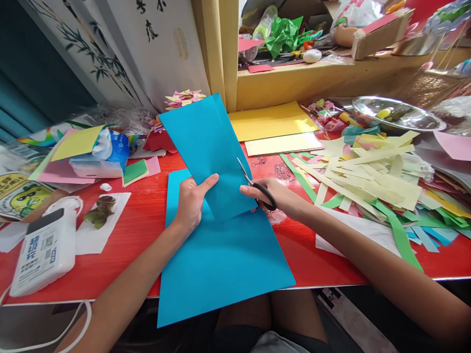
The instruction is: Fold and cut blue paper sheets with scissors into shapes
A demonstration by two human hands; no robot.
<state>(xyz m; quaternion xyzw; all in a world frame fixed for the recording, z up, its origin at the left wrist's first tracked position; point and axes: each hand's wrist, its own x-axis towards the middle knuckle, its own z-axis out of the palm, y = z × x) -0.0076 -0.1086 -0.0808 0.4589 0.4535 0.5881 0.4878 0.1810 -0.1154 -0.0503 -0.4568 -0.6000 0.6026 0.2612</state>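
The person's left hand [193, 201] pinches the upper blue sheet [206, 142] near its lower left side, thumb on top, holding it over a second blue sheet [221, 267] that juts past the near edge of the red table [140, 228]. I see the right hand [285, 196] gripping black-handled scissors [262, 189], blades at the upper sheet's right edge. Pale strips [368, 181] lie heaped to the right.
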